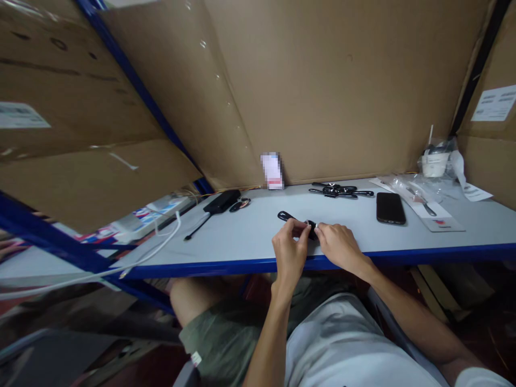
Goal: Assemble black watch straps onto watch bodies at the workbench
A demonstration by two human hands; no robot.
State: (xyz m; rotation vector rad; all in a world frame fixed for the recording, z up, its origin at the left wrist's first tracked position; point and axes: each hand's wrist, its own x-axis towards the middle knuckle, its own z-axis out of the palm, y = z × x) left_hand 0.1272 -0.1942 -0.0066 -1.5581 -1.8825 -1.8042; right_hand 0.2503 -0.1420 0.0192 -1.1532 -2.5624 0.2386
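Note:
Both my hands meet near the front edge of a pale grey table [250, 242] and pinch a small black strap-like device [291, 218]. My left hand [288, 250] grips its near end with thumb and fingers closed. My right hand [338, 244] is closed on the same piece from the right, where a small bright bit shows between the fingertips. The far end of the black piece sticks out toward the back left, resting on or just above the table top.
A pile of several similar black straps [341, 191] lies at the back, a dark phone [390, 207] to its right, then clear bags and papers [423, 201] and a white cup [434, 161]. A black adapter with cable [221, 201] sits back left. Cardboard boxes surround the table.

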